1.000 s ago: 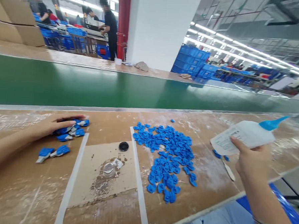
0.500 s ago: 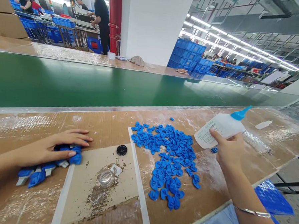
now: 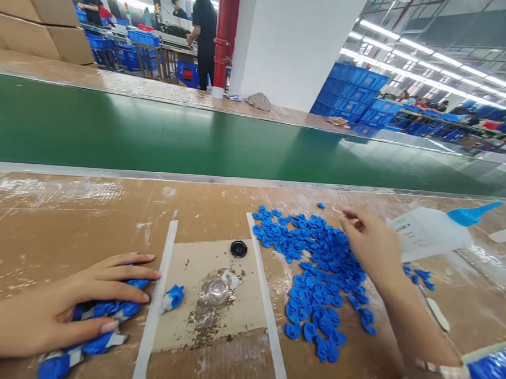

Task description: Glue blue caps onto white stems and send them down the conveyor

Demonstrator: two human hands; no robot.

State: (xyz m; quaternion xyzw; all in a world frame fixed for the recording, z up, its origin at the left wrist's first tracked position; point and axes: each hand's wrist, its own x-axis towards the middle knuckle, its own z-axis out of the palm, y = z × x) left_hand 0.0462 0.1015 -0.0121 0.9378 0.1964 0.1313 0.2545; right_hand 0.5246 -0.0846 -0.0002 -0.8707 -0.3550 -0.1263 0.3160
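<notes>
My left hand (image 3: 98, 300) lies palm down over a cluster of blue pieces with grey-white tabs (image 3: 98, 342), fingers stretched out and touching them. One similar blue-and-white piece (image 3: 174, 298) sits apart on the beige sheet (image 3: 173, 332). My right hand (image 3: 372, 246) hovers by the upper right of a pile of small round blue pieces (image 3: 317, 261), its fingers loosely bent and apart with nothing visible in them. Just right of that hand is a white squeeze bottle (image 3: 432, 235) with a blue nozzle, tilted on its side, its base partly hidden.
On the sheet are a small clear dish (image 3: 217, 292) in a wet patch and a black round cap (image 3: 238, 248). White tape strips (image 3: 268, 303) flank the sheet. A green conveyor belt (image 3: 174, 140) runs behind. Cardboard boxes (image 3: 36, 25) stand at the far left; people work beyond.
My right hand has let go of the bottle and moved left to the blue pile. A blue-and-white piece now sits on the sheet, right of my left hand. The view has shifted left.
</notes>
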